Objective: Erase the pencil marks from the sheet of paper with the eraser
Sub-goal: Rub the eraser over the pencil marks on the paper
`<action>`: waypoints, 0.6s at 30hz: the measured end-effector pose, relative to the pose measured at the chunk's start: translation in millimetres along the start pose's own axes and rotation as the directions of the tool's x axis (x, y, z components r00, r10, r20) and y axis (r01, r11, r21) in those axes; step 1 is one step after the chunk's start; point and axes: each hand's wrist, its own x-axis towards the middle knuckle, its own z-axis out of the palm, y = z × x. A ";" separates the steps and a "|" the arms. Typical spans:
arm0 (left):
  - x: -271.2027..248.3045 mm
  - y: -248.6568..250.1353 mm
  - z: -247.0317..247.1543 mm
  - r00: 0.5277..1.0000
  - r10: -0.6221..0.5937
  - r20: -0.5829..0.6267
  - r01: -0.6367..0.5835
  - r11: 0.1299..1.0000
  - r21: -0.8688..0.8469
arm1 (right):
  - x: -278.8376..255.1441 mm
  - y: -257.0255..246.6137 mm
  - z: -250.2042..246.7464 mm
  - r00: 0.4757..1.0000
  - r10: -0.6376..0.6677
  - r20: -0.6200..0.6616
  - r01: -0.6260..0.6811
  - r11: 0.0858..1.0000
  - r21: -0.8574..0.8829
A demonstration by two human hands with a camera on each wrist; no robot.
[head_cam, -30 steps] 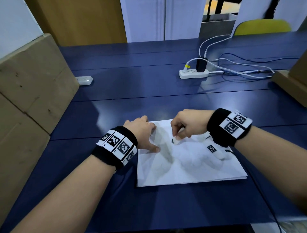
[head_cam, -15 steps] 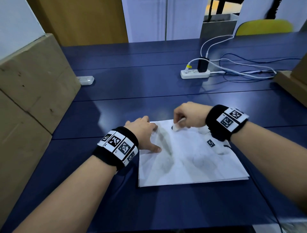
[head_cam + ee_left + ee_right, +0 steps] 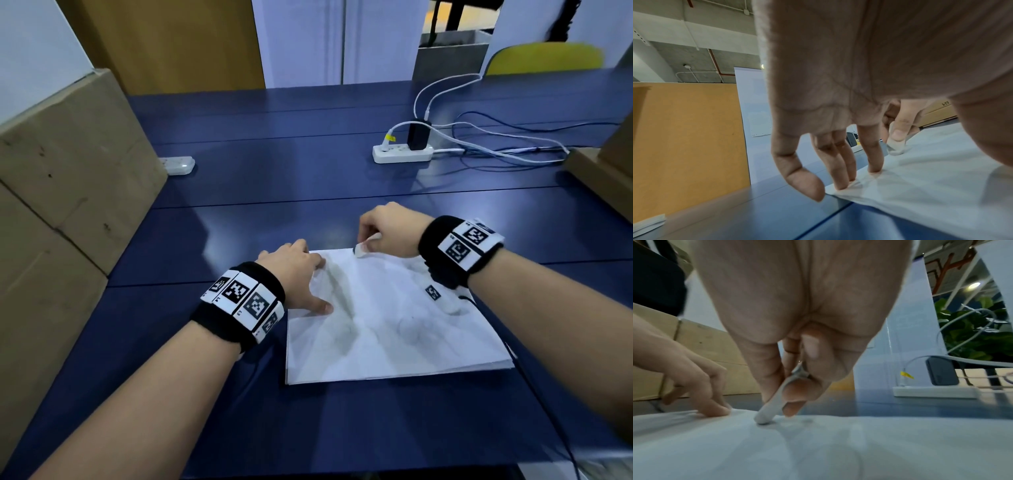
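Right hand (image 3: 390,228) pinching small white eraser (image 3: 360,250) between thumb and fingers, its rounded, grey-smudged tip pressing on far edge of sheet of paper (image 3: 387,329). Paper lying flat on glossy dark-blue table (image 3: 274,192), white, creased, smeared with faint grey pencil marks (image 3: 407,330). Left hand (image 3: 294,274) resting on paper's far-left corner, fingers spread and fairly straight, fingertips (image 3: 875,168) pinning sheet down. Matte brown cardboard boxes (image 3: 65,192) standing at left; white plastic power strip (image 3: 402,153) with tangled cables lying beyond.

One sheet of paper (image 3: 394,329), one eraser (image 3: 360,251), two power strips (image 3: 402,153) (image 3: 178,165), perhaps two cardboard boxes (image 3: 68,164).
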 end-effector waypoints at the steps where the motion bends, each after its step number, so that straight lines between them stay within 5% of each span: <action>1: 0.1 -0.7 -0.2 1.000 0.000 -0.002 0.000 1.000 0.002 | -3.1 -1.1 1.2 1.000 -0.026 0.013 0.026 1.000 0.003; 6: 0.7 -0.9 -1.2 1.000 0.002 0.013 -0.002 1.000 0.008 | -23.9 -14.3 3.9 0.950 -0.144 0.276 0.117 0.987 0.111; 11: -3.4 -12.6 -6.2 0.996 0.060 0.066 -0.054 0.995 -0.085 | -1.3 1.1 -0.9 1.000 0.004 0.013 -0.005 0.999 0.035; 13: -6.5 -23.5 -3.6 0.992 0.076 0.097 -0.066 0.992 -0.108 | -5.5 4.9 -0.2 1.000 0.000 -0.003 0.000 1.000 0.019; 18: -13.0 -31.5 4.1 0.993 0.085 0.081 -0.073 0.988 -0.135 | -28.6 -6.7 0.6 0.955 -0.112 0.273 0.085 0.990 0.108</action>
